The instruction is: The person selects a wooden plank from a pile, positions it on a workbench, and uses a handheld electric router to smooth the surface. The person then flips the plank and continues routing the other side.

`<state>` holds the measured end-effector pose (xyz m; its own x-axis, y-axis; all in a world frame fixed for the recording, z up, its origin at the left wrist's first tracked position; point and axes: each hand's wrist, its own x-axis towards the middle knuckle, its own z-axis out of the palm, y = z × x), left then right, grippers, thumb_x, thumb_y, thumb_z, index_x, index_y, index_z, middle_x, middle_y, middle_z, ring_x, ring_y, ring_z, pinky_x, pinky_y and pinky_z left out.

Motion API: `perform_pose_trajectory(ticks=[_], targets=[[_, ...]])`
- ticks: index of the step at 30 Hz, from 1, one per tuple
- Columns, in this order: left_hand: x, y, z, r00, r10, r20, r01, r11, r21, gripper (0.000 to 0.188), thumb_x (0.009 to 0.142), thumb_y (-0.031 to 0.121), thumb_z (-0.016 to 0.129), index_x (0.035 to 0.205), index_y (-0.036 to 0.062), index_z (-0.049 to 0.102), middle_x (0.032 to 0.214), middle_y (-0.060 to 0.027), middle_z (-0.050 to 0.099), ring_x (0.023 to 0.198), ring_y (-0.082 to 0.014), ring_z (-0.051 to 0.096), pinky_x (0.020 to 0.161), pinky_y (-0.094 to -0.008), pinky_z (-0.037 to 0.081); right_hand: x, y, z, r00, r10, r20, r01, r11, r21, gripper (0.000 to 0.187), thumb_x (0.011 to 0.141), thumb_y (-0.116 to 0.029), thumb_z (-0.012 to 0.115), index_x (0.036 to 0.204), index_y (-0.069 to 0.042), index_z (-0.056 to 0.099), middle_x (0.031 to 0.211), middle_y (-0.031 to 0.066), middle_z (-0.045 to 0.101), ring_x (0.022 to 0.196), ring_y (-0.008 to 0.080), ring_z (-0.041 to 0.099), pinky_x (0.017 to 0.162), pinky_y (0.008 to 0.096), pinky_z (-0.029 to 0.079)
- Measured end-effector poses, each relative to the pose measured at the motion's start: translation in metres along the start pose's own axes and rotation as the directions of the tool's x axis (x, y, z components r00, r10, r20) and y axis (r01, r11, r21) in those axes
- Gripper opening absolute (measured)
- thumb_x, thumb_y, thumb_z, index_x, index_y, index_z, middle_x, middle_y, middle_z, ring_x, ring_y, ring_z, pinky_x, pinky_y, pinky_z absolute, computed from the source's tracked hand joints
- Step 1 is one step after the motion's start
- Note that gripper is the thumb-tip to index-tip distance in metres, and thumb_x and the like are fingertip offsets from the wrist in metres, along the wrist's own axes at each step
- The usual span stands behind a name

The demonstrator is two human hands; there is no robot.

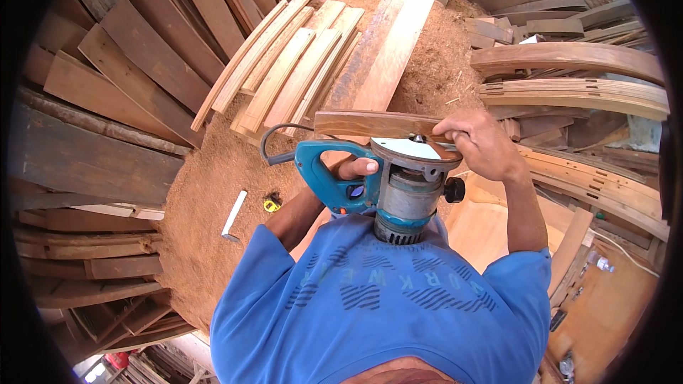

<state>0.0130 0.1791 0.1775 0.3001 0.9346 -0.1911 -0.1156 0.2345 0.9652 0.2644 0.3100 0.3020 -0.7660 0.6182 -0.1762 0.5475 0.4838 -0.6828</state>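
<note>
The left hand is grasping the blue router, its body lying toward four o'clock; the right hand is curling, router toward eight o'clock, hold unclear.

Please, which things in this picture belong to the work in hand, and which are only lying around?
In use:
teal-and-silver power router, in the left hand
long brown wooden board, by the right hand

Apparently lying about:
small yellow-and-black tape measure
thin white strip
wide weathered wooden planks
</note>
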Motion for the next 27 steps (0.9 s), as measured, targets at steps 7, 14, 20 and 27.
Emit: perform_pose_trajectory(ticks=[7,14,20,27], targets=[[0.006,-0.007,0.006,0.999,-0.045,-0.006,0.044,0.997,-0.07,0.085,0.082,0.053,0.071,0.139,-0.0053,0.05,0.133,-0.0245,0.058,0.125,-0.0353,0.054,0.104,-0.0459,0.043,0.012,0.013,0.009,0.99,-0.036,0.133,0.038,0.999,-0.007,0.028,0.078,-0.004,0.049,0.092,0.003,0.072,0.085,0.0211,0.069,0.083,0.0378,0.066,0.081,0.0458,0.052],[0.01,-0.009,0.009,0.998,-0.07,-0.006,0.069,0.993,-0.1,0.084,0.082,0.053,0.071,0.138,-0.0052,0.051,0.131,-0.0241,0.059,0.124,-0.0348,0.055,0.103,-0.0455,0.044,0.008,0.023,0.018,0.994,0.032,0.101,-0.05,0.982,0.182,0.028,0.081,-0.003,0.048,0.094,0.004,0.072,0.084,0.0195,0.067,0.079,0.0318,0.065,0.078,0.0422,0.052],[0.012,-0.008,0.012,0.997,-0.078,-0.011,0.076,0.991,-0.112,0.083,0.082,0.054,0.071,0.137,-0.0051,0.052,0.13,-0.0237,0.06,0.123,-0.0345,0.055,0.103,-0.0451,0.044,-0.002,0.026,0.016,0.989,0.088,0.115,-0.115,0.959,0.259,0.028,0.086,0.0,0.049,0.101,0.003,0.073,0.088,0.017,0.066,0.081,0.0268,0.064,0.075,0.0389,0.051],[0.015,-0.01,0.016,0.997,-0.082,-0.005,0.081,0.989,-0.121,0.082,0.083,0.054,0.071,0.136,-0.005,0.053,0.128,-0.0234,0.061,0.121,-0.0341,0.056,0.102,-0.0447,0.045,-0.01,0.034,0.019,0.996,0.063,0.069,-0.081,0.95,0.3,0.028,0.087,0.0,0.05,0.102,0.001,0.073,0.086,0.0144,0.064,0.079,0.0241,0.062,0.074,0.0368,0.051]])
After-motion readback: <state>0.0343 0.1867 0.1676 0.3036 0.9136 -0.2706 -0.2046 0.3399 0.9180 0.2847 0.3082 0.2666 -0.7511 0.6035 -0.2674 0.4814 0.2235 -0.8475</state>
